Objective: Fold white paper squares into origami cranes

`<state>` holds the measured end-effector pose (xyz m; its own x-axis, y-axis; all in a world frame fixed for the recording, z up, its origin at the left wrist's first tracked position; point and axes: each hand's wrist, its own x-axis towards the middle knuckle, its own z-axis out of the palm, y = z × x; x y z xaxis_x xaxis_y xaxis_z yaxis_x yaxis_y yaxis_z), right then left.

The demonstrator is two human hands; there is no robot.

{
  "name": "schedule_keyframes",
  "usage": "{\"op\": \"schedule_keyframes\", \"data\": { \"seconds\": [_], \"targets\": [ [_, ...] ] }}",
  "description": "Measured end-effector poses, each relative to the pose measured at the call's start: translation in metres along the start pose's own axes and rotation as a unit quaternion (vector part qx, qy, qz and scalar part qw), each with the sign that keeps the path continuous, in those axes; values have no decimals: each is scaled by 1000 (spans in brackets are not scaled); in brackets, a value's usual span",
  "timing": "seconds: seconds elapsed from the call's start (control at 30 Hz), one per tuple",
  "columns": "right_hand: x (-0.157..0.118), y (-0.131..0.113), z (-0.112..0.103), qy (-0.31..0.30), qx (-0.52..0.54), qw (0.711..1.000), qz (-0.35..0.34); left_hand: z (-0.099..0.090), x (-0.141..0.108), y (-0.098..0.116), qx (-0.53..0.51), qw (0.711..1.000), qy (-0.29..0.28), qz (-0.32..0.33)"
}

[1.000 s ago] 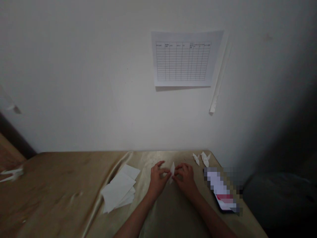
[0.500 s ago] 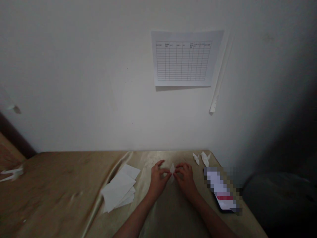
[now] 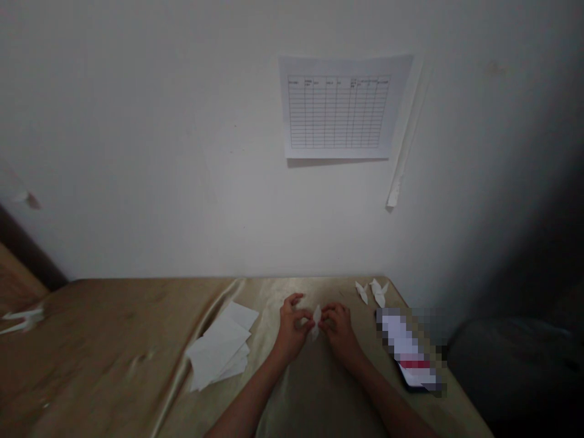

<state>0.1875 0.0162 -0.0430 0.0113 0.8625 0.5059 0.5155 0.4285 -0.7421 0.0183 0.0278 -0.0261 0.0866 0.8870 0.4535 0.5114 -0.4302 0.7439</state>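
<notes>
Between my two hands is a small folded white paper (image 3: pixel 316 314), narrow and pointed at its top. My left hand (image 3: pixel 292 325) pinches its left side with thumb and finger, the other fingers raised. On the right side, the thumb and fingertips of my right hand (image 3: pixel 338 328) grip the same paper. Two small folded paper figures, one (image 3: pixel 362 292) beside the other (image 3: pixel 378 292), rest near the back right of the table. A fanned pile of white paper sheets (image 3: pixel 223 344) lies left of my left hand.
A phone (image 3: pixel 408 350), partly pixelated, lies on the cloth-covered table (image 3: pixel 114 353) near its right edge. White scraps (image 3: pixel 25 319) are at the far left. A printed grid sheet (image 3: pixel 340 112) hangs on the wall behind.
The folded paper has tilted slightly and sits a little lower between my fingers. My right hand has shifted slightly left and its fingers have curled in a little.
</notes>
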Motion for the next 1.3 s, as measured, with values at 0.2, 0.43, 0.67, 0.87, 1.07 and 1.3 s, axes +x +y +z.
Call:
{"op": "schedule_keyframes", "data": {
  "seconds": [0.2, 0.43, 0.67, 0.87, 1.07, 1.3],
  "targets": [
    [2, 3, -1, 12, -35, 999, -13, 0, 0, 1, 27, 1000, 12, 4],
    [7, 5, -11, 26, 0, 1000, -1, 2, 0, -2, 56, 998, 29, 7],
    [7, 12, -14, -33, 41, 999, 9, 1, 2, -6, 66, 998, 18, -1],
    [7, 13, -11, -70, 58, 996, 6, 3, 2, -7, 68, 997, 31, -5],
    [6, 7, -12, -61, 65, 996, 6, 3, 1, -8, 59, 998, 37, -8],
    [6, 3, -13, -61, 59, 996, -5, 6, 1, -8, 50, 998, 42, -20]
  ]
}}
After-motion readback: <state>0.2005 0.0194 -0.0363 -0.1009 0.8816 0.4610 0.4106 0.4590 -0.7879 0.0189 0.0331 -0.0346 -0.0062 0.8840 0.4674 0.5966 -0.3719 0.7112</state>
